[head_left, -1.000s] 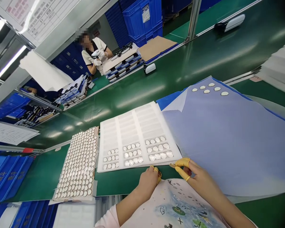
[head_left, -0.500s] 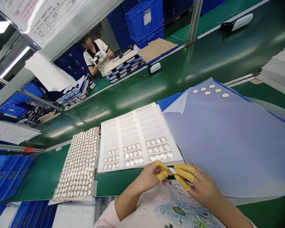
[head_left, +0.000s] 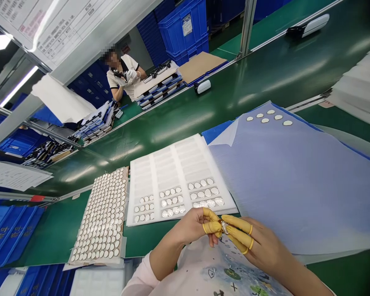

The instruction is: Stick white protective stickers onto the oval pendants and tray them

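Small shiny piece (head_left: 224, 227) first: in the head view it sits between your two hands, over your printed shirt (head_left: 231, 275) and just short of the near edge of the white sheet (head_left: 142, 170). Your left hand (head_left: 195, 227) is narrowed, thumb and finger pinching at one side; your right hand (head_left: 256, 242) closes on the other side, several fingers in yellow covers (head_left: 239, 223) bunched together. Those covers hide much of it, so you can't tell its exact shape or how many layers it has.

What has changed is your grip. One second ago your hands were apart, each with something small in the fingers; half a second ago they had met around a pale face turned partly to view. Now that face hardly shows, and only a glinting, creased-looking bit with a brownish edge is visible. That suggests, as a judgement, close two-handed work, with both pinches engaged at once.

Around you the layout matches the earlier pictures: filled rows (head_left: 172, 201) at the near end of the white sheet, close-packed white discs (head_left: 100, 218) to your left, and six loose discs (head_left: 265, 120) at the far corner of the bluish film (head_left: 296, 185).
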{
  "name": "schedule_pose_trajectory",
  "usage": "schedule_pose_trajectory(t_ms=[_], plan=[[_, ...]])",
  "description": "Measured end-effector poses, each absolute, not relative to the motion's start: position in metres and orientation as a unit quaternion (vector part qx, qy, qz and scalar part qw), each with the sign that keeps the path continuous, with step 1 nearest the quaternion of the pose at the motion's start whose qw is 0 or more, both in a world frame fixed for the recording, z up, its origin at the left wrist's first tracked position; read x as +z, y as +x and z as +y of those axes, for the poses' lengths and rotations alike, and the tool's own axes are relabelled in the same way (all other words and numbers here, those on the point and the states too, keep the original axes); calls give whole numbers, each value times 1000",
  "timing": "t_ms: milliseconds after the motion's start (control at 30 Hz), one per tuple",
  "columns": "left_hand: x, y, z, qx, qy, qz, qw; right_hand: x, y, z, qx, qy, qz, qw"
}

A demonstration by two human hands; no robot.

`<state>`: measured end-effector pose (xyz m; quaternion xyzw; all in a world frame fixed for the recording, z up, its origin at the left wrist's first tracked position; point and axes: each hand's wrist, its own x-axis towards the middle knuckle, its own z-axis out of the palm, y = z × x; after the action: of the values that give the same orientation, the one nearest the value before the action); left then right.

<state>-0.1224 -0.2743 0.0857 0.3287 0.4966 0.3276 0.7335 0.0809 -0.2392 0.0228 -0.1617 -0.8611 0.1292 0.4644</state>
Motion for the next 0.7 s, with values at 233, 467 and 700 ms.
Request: schedule_pose_trajectory(t_ms=[233,467,700], plan=[[86,-116,-275,329,342,495,727,36,78,-242,165,-170,-850,470],[91,-113,-279,345,388,483,705,49,77,-248,222,-222,-816,486],[91,-110,-280,381,385,486,686,60,79,-245,305,-295,-778,463]])
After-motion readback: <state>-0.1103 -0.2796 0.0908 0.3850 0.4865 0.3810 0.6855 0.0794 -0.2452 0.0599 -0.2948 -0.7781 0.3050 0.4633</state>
